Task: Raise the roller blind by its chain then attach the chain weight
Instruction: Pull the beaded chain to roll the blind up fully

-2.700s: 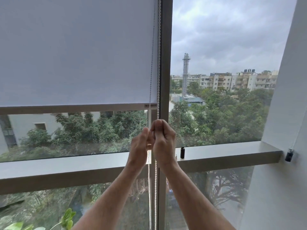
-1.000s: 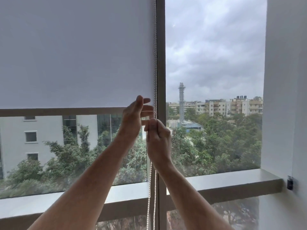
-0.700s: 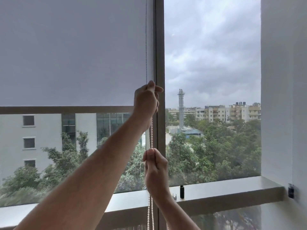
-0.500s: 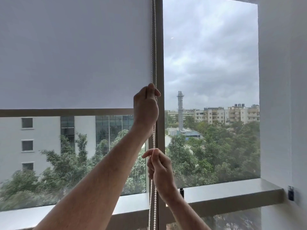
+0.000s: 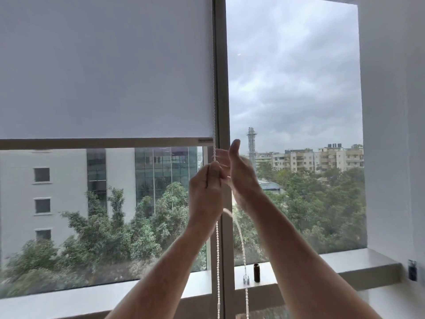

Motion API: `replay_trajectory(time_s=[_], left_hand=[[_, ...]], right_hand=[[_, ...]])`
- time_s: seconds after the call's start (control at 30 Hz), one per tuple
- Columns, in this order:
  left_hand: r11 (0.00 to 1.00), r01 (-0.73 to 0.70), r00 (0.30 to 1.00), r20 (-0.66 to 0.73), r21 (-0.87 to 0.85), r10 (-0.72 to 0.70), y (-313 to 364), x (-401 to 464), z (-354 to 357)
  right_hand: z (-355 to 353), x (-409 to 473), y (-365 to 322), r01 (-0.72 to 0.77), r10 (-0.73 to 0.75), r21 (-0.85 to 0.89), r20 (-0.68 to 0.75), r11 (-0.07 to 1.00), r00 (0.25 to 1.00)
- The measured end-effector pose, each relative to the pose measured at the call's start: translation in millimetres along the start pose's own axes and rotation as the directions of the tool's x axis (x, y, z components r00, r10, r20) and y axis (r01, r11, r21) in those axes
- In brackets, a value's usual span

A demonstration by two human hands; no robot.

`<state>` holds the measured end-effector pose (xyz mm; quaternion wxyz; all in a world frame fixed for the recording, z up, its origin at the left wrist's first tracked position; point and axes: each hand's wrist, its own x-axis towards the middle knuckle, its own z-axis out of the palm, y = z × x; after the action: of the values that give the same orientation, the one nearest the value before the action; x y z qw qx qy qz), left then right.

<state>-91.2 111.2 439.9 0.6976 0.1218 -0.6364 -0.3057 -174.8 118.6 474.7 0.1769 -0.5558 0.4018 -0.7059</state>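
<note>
The white roller blind (image 5: pixel 103 65) covers the upper half of the left pane, and its bottom bar (image 5: pixel 103 143) hangs at mid-window. The white bead chain (image 5: pixel 217 261) runs down along the centre frame post. My left hand (image 5: pixel 205 189) is closed in a fist on one strand just below the bar. My right hand (image 5: pixel 240 171) is beside it on the right, blurred, fingers spread and thumb up, with nothing clearly held. A second strand swings loose under my right wrist. The dark cylindrical chain weight (image 5: pixel 257 272) stands upright on the sill, apart from the chain.
A grey window sill (image 5: pixel 345 265) runs across below the glass. A small clear piece (image 5: pixel 246 279) lies beside the weight. A dark bracket (image 5: pixel 412 270) is fixed low on the white wall at the right. The centre frame post (image 5: pixel 222 88) is right behind the chain.
My left hand has come down from above the bar to below it, still gripping the chain. My right hand has let go lower down and risen beside the left. One strand now swings.
</note>
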Motion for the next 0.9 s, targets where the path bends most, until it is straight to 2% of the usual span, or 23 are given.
replay_trajectory(time_s=[0.1, 0.13, 0.2, 0.27, 0.4, 0.5, 0.57, 0.63, 0.8, 0.9], left_hand=[[1.0, -0.003, 1.0, 0.01, 0.001, 0.003, -14.3, -9.9, 0.0], [1.0, 0.008, 1.0, 0.012, -0.002, -0.008, -19.5, -14.0, 0.5], [0.999, 0.032, 0.999, 0.026, -0.023, -0.031, -26.8, -23.5, 1.6], [0.998, 0.042, 0.999, 0.027, -0.035, -0.041, -31.9, -31.5, 1.9], [0.997, 0.057, 0.998, 0.034, -0.054, -0.055, -36.6, -34.9, -1.3], [0.978, 0.128, 0.984, 0.141, -0.164, -0.105, -31.9, -34.1, -5.3], [0.957, 0.175, 0.965, 0.233, -0.231, -0.12, -30.3, -32.9, -9.7], [0.97, 0.153, 0.956, 0.278, -0.191, -0.096, -32.3, -29.5, -13.9], [0.981, 0.195, 0.964, 0.187, -0.004, -0.191, -36.2, -3.5, -21.5], [0.98, 0.2, 0.975, 0.1, 0.001, -0.2, -18.7, 22.2, -21.0]], right_hand=[[9.2, 14.1, -38.0, -0.002, -0.012, 0.235, 0.059, 0.972, 0.998], [13.4, 17.7, -51.6, -0.007, -0.017, 0.26, 0.092, 0.965, 0.996], [22.6, 23.7, -71.7, -0.018, -0.01, 0.234, 0.115, 0.972, 0.993], [30.4, 28.4, -78.9, -0.023, 0.009, 0.223, 0.06, 0.974, 0.998], [39.1, 30.6, -65.3, 0.148, -0.136, 0.165, -0.081, 0.975, 0.987], [40.4, 32.3, -55.3, 0.276, -0.265, 0.059, -0.154, 0.959, 0.952], [41.4, 32.7, -49.2, 0.311, -0.302, 0.016, -0.189, 0.95, 0.934], [43.5, 29.8, -41.2, 0.33, -0.323, 0.002, -0.2, 0.944, 0.925], [42.0, 11.8, -19.1, 0.323, -0.325, -0.041, -0.197, 0.945, 0.925], [39.2, -1.4, -5.4, 0.31, -0.311, -0.033, -0.173, 0.95, 0.934]])
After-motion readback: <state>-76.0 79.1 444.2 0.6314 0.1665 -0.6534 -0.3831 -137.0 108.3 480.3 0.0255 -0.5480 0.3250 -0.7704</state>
